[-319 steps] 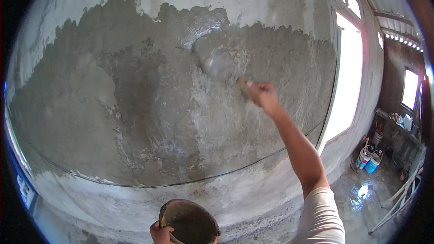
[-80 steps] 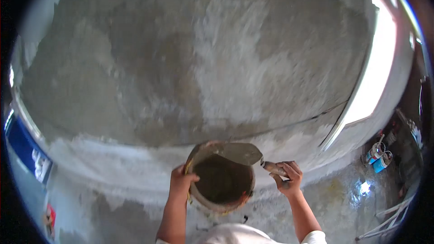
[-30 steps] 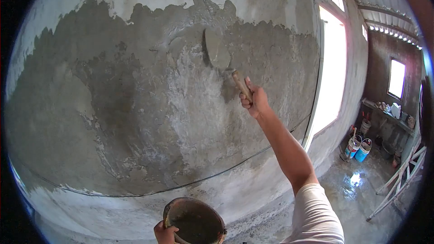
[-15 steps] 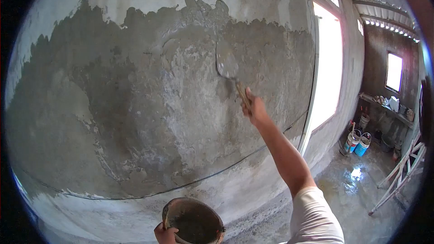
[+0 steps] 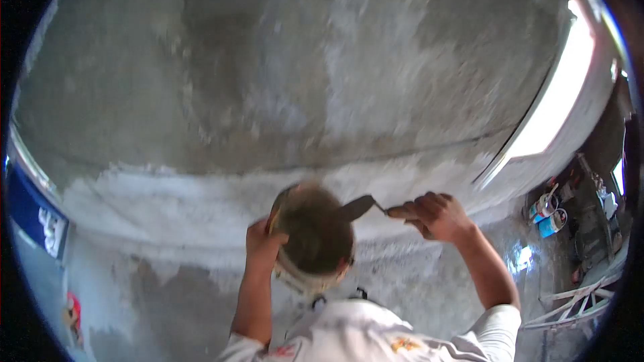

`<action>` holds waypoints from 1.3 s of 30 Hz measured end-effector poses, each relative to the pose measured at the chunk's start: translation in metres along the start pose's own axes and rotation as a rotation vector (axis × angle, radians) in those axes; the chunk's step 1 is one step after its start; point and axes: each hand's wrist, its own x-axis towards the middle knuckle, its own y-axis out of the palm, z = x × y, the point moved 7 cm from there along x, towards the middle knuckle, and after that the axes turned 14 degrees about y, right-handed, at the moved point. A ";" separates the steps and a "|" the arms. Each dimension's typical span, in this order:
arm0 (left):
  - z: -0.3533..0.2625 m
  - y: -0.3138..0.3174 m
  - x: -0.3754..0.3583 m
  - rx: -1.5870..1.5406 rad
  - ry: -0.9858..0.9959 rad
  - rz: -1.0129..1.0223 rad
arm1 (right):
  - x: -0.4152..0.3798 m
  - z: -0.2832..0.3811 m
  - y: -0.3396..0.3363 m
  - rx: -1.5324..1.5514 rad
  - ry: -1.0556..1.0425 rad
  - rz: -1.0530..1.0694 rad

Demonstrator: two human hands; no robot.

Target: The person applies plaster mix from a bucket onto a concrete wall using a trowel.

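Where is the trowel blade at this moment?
In the head view, the trowel sits centre-low, held by the right hand, its blade dipping over the bucket gripped by the left hand.

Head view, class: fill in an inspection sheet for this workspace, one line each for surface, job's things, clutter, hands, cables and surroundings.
Surface: wall coated in grey plaster, blurred; paler band along its base.
Job's things: bucket of dark mortar; trowel blade at its rim.
Clutter: pails on the floor at right.
Hands: left hand grips the bucket rim; right hand holds the trowel handle.
Cables: nothing seen.
Surroundings: bright doorway at right; wet floor; white frame lower right.
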 end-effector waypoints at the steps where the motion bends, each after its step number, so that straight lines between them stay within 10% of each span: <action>1: 0.001 0.000 0.002 -0.022 0.025 0.035 | 0.002 0.014 0.009 -0.010 -0.031 0.020; 20: -0.022 0.014 0.010 -0.052 0.099 0.179 | -0.023 0.114 0.098 0.333 -0.073 -0.136; 29: -0.033 0.024 0.020 -0.364 -0.004 0.050 | -0.045 0.025 0.062 0.526 0.408 -0.453; 39: -0.089 0.088 0.042 -0.448 0.098 -0.018 | -0.023 -0.138 -0.038 0.575 0.415 -0.706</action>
